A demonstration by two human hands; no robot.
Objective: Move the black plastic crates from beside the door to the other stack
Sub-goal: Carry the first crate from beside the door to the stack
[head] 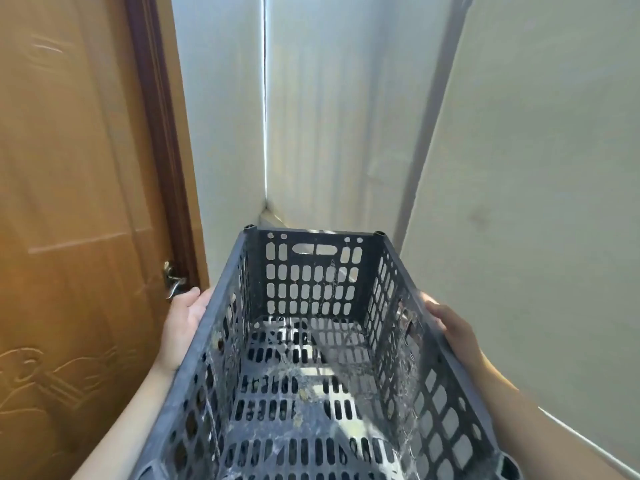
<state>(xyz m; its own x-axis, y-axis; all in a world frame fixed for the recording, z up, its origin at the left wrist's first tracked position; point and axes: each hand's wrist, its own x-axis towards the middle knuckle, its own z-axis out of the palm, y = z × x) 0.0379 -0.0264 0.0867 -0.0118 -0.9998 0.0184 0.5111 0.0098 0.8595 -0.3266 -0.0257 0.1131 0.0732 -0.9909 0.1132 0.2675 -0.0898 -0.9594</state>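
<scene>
A black plastic crate (311,386) with slotted walls and floor fills the lower middle of the head view, held up in front of me. It is empty, dusty and hung with cobwebs. My left hand (183,323) grips its left long wall from outside. On the opposite side my right hand (453,327) clasps the right rim, fingers over the edge. The crate's far end points toward the wall corner. Whatever lies beneath the crate is hidden by its floor.
A brown wooden door (69,202) with a metal handle (173,280) stands close on the left, beside my left hand. White walls meet in a corner (265,150) straight ahead, and another pale wall (536,202) runs along the right.
</scene>
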